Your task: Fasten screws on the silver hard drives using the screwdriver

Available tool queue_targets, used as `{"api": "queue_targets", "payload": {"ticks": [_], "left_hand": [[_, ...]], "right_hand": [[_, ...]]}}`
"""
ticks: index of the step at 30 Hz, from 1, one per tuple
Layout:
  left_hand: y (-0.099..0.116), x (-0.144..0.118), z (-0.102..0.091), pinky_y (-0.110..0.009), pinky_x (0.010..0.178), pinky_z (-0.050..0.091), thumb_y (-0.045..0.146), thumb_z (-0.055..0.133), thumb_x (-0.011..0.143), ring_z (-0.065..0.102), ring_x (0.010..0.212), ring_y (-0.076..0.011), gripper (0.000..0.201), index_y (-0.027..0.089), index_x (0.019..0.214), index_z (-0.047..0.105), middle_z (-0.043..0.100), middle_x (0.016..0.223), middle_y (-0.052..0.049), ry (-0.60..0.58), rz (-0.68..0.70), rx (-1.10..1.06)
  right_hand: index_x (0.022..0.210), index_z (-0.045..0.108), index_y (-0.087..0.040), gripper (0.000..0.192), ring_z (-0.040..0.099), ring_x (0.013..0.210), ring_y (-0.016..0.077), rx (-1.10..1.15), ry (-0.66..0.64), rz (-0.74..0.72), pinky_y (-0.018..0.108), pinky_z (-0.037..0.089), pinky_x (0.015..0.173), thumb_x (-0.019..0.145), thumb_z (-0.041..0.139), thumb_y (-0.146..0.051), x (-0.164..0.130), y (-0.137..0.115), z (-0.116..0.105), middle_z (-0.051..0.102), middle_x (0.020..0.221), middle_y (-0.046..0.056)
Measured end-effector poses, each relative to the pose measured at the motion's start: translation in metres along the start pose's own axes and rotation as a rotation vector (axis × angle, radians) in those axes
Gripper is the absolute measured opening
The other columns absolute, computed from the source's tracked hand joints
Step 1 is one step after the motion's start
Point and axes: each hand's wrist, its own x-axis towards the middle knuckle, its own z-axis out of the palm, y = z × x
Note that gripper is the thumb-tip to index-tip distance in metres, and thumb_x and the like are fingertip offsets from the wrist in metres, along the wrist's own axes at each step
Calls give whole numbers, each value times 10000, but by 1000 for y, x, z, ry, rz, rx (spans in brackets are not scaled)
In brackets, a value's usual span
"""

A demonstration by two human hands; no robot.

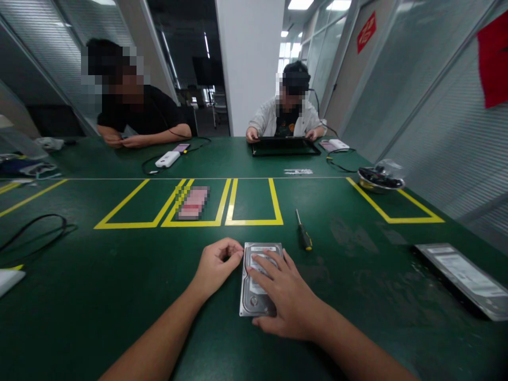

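Observation:
A silver hard drive [254,302] with a white label lies on the green table in front of me. My right hand [288,293] rests over it, fingers spread across its top face and thumb by the near edge, covering much of the label. At the drive's upper left corner is my left hand [218,267], thumb and index fingertip pressed together. Whatever may be between those fingertips is too small to make out. A screwdriver [304,234] with a black and yellow handle lies to the right, beyond the drive and apart from both hands.
Yellow tape outlines [254,222] mark the table. A second drive [464,278] lies at right, near a metal bowl [381,180] of dark parts. Across sit two people; one holds a black frame [286,147]. A cable [59,227] curls at left.

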Motion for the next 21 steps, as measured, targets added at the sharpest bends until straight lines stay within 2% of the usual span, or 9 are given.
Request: {"api": "queue_targets", "payload": {"ticks": [4, 9, 16, 19, 21], "left_hand": [[0, 0, -1, -206, 580, 419, 255, 663, 825, 517, 608, -118, 105, 157, 807, 629, 551, 663, 21, 32, 7, 3], [-2, 2, -1, -228, 631, 442, 295, 614, 883, 558, 670, -137, 147, 151, 864, 637, 611, 744, -7, -2, -16, 44], [-1, 5, 1, -248, 662, 446, 290, 571, 917, 574, 707, -153, 154, 157, 880, 640, 631, 784, -19, -8, 44, 187], [-1, 6, 2, -253, 665, 442, 275, 570, 911, 577, 706, -157, 145, 163, 871, 653, 641, 784, -20, -8, 55, 240], [-1, 7, 1, -257, 670, 436, 268, 573, 903, 582, 723, -164, 140, 167, 858, 660, 648, 794, -23, -8, 53, 278]], "right_hand": [[1515, 333, -264, 902, 119, 1478, 345, 6, -4, -3, 611, -45, 1175, 748, 615, -644, -1, 0, -1, 236, 1617, 66], [1522, 317, -269, 898, 109, 1483, 344, 16, -16, -11, 609, -46, 1176, 757, 609, -638, -3, 1, -1, 228, 1620, 61], [1522, 315, -272, 897, 119, 1477, 358, 2, -10, -27, 611, -36, 1174, 766, 603, -661, -3, 1, -2, 225, 1620, 67], [1511, 331, -286, 850, 190, 1456, 354, -1, 25, -64, 616, -4, 1168, 796, 572, -679, -5, 4, -3, 279, 1601, 65], [1451, 429, -287, 713, 307, 1396, 333, -30, 142, -20, 603, 91, 1155, 841, 555, -634, -5, 10, -4, 406, 1527, 68]]}}
